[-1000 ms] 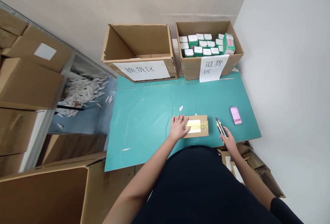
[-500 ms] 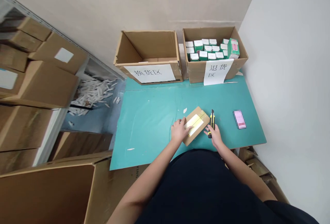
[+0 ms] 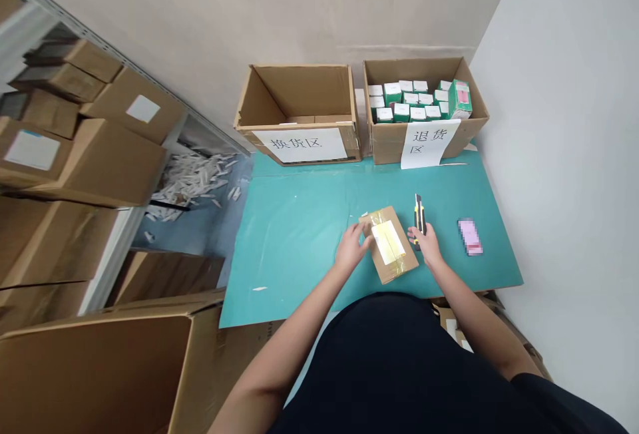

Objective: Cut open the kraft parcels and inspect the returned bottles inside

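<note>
A small brown cardboard box (image 3: 403, 237) with clear tape and a pale label lies turned at an angle on the green tabletop. At its upper left side is my left hand (image 3: 351, 247), fingers apart; thumb and fingertips reach the box edge, and I cannot tell whether they press on it. My right hand (image 3: 427, 245), just right of the box, is closed around a black and yellow utility knife (image 3: 419, 216). The knife points away from me, its tip clear of the box.
Two open cartons with paper signs stand at the back: the left carton (image 3: 299, 146) and the right carton (image 3: 387, 144), which holds several green-and-white boxes (image 3: 459, 98). A pink, blurred-out phone-like object (image 3: 470, 237) lies at right. Shelved cartons (image 3: 102, 161) and a large open box (image 3: 197, 354) are at left.
The small box has turned, so its near end now points to the lower right. My left hand has loosened from its top toward the upper left edge. The knife stays in my right hand.
</note>
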`<act>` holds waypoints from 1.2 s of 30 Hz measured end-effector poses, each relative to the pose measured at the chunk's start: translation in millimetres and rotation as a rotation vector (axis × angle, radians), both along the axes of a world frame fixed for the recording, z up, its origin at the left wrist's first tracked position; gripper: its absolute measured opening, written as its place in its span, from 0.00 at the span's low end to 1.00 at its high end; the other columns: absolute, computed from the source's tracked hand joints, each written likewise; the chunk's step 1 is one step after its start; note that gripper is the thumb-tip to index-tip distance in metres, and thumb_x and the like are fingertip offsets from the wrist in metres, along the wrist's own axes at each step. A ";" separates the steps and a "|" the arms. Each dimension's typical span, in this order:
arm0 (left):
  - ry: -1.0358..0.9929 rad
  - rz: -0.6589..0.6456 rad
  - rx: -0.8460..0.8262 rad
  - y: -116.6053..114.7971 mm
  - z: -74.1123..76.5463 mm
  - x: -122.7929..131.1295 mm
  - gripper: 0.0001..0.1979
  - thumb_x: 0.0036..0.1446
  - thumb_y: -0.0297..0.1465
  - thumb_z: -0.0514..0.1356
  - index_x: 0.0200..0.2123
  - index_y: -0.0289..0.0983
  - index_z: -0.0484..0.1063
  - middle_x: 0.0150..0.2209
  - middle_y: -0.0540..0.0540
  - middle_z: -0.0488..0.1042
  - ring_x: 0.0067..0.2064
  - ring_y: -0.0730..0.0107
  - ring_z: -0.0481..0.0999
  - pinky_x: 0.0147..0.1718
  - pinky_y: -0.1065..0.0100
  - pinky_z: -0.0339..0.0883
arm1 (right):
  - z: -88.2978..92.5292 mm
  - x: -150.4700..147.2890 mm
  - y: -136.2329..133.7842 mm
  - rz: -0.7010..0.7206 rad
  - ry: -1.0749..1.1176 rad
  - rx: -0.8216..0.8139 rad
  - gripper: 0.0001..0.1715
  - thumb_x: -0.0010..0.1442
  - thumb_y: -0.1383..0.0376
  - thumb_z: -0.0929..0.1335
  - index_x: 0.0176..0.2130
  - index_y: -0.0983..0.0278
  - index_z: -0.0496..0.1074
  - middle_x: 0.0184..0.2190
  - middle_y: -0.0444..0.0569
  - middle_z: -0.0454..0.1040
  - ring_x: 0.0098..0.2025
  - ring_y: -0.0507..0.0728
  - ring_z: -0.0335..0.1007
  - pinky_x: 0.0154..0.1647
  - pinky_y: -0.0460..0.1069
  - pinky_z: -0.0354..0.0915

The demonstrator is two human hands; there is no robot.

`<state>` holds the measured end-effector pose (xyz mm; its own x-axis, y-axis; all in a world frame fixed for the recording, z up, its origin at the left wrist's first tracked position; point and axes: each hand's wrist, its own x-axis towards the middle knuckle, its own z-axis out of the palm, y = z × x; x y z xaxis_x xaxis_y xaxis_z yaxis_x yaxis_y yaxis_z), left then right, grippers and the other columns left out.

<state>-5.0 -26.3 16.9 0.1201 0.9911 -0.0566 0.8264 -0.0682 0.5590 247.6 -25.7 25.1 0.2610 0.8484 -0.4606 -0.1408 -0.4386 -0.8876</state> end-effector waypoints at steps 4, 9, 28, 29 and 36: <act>0.110 -0.153 -0.043 54.1 -1.4 -4.3 0.31 0.62 0.38 0.62 0.66 0.37 0.63 0.64 0.36 0.67 0.64 0.51 0.66 0.61 0.57 0.63 | -6.2 12.3 -69.1 -0.090 -0.098 -0.103 0.26 0.50 0.48 0.73 0.40 0.60 0.65 0.34 0.49 0.78 0.36 0.58 0.79 0.33 0.50 0.75; 0.112 -0.207 -0.168 60.1 -9.5 -3.7 0.31 0.62 0.37 0.60 0.67 0.39 0.61 0.57 0.38 0.73 0.57 0.54 0.72 0.53 0.61 0.67 | -15.3 6.0 -104.6 -0.147 -0.071 -0.162 0.27 0.50 0.47 0.72 0.40 0.60 0.64 0.34 0.48 0.77 0.35 0.58 0.79 0.29 0.50 0.74; 0.407 -0.247 -0.094 -15.9 28.1 9.1 0.36 0.60 0.43 0.64 0.68 0.42 0.59 0.67 0.35 0.61 0.68 0.43 0.59 0.65 0.47 0.53 | -15.0 43.1 -10.1 0.082 0.022 -0.038 0.31 0.44 0.49 0.77 0.42 0.60 0.67 0.39 0.48 0.78 0.36 0.56 0.78 0.36 0.51 0.75; 0.379 -0.340 -0.077 -7.8 24.8 12.3 0.35 0.59 0.41 0.64 0.67 0.44 0.59 0.68 0.36 0.60 0.69 0.44 0.57 0.66 0.46 0.50 | -14.3 46.2 -16.9 0.075 0.005 -0.051 0.31 0.44 0.49 0.77 0.42 0.60 0.66 0.38 0.47 0.77 0.35 0.56 0.78 0.35 0.50 0.75; 0.314 -0.560 -0.106 21.2 -2.5 22.3 0.34 0.60 0.43 0.64 0.67 0.43 0.60 0.66 0.36 0.64 0.66 0.48 0.64 0.65 0.50 0.56 | -6.9 76.0 -71.0 0.233 -0.216 -0.176 0.33 0.50 0.50 0.72 0.51 0.62 0.67 0.26 0.39 0.70 0.20 0.51 0.67 0.16 0.45 0.62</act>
<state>17.2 -5.1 14.5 0.5791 0.7703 -0.2670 0.8067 -0.4940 0.3244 323.6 -96.7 18.1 0.1768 0.8092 -0.5604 0.1635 -0.5856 -0.7940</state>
